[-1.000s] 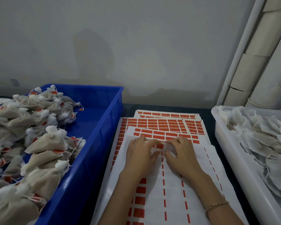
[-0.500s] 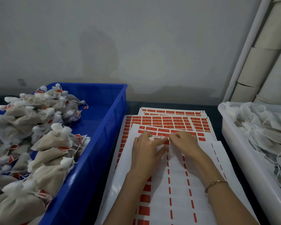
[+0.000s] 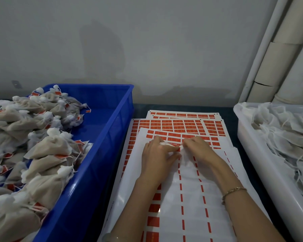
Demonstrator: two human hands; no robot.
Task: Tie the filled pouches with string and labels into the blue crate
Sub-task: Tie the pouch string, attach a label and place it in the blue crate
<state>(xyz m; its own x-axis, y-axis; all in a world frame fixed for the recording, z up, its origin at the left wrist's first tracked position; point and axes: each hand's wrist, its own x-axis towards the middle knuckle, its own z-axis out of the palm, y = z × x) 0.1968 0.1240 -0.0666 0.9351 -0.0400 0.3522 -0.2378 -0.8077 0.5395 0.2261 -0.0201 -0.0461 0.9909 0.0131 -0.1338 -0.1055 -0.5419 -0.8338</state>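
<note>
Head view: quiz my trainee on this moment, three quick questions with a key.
1. True or false: the blue crate stands right of the label sheets.
2. Which wrist wears the gold bracelet? A left, B right.
3. Fill in: the left hand and right hand pinch a red ___ between them.
Key: 1 false; 2 B; 3 label.
</note>
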